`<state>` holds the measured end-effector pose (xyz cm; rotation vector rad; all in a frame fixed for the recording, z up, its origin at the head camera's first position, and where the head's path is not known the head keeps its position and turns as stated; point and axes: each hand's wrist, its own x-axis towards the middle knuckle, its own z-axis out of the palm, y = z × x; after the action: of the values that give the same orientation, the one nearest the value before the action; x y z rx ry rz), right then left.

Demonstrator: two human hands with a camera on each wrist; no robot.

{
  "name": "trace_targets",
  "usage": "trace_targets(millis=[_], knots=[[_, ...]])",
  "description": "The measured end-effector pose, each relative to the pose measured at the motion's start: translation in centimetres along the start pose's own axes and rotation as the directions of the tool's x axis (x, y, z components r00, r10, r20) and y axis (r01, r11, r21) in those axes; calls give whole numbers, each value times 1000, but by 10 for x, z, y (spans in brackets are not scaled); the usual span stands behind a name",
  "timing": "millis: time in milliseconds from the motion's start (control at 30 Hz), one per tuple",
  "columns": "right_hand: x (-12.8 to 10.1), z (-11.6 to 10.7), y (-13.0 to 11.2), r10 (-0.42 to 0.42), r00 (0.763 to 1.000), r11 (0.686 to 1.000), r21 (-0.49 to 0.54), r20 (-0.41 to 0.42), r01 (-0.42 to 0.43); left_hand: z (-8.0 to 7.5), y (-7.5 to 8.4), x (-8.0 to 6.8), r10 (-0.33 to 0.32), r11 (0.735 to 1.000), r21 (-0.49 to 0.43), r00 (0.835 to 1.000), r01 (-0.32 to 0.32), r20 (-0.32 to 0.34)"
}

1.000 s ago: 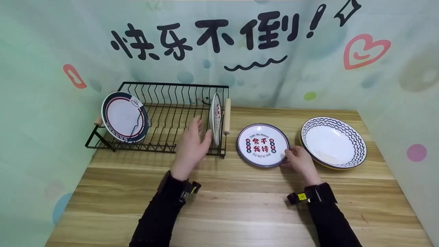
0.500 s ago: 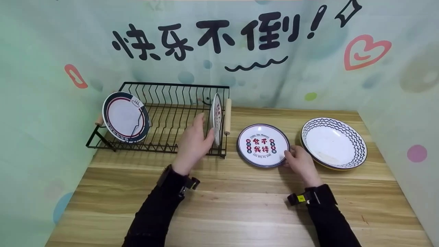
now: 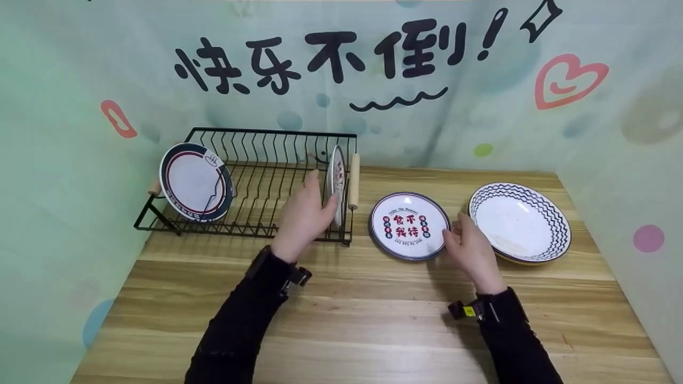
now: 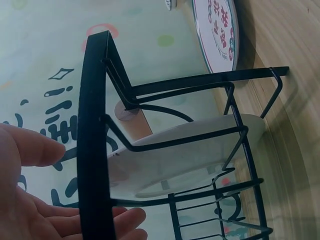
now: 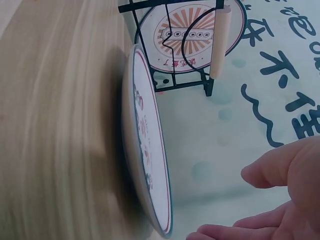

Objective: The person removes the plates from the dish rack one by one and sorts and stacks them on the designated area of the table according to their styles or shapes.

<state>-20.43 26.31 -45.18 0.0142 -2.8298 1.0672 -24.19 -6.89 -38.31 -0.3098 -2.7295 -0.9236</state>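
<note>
My left hand reaches over the right end of a black wire dish rack. Its fingers are extended beside an upright plate standing in the last slots; in the left wrist view, thumb and fingers are spread with nothing between them. A small plate with red characters and a blue rim lies face up on the table, right of the rack. My right hand is at this plate's right edge, and the right wrist view has its thumb and fingers apart, holding nothing.
At the rack's left end leans another plate with a dark rim. A deep white bowl with a wavy-lined border sits right of my right hand. Wooden handles flank the rack, and a printed curtain hangs behind the table.
My right hand has let go of the small plate's edge and loosened its fingers. My left hand has shifted slightly right and up, toward the upright plate. The plates stay put.
</note>
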Motion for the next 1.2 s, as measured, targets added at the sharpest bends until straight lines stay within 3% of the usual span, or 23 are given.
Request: trace_targets(millis=[200, 633, 1200], knots=[[-2, -1, -4, -54, 997, 998, 8, -54, 54, 2, 0, 3, -5, 1000, 16, 1000, 6, -29], [-2, -2, -8, -140, 985, 990, 14, -97, 142, 8, -1, 9, -8, 998, 55, 1000, 9, -20], [-5, 1, -12, -220, 964, 975, -3, -147, 222, 10, 3, 19, -76, 994, 78, 995, 71, 62]])
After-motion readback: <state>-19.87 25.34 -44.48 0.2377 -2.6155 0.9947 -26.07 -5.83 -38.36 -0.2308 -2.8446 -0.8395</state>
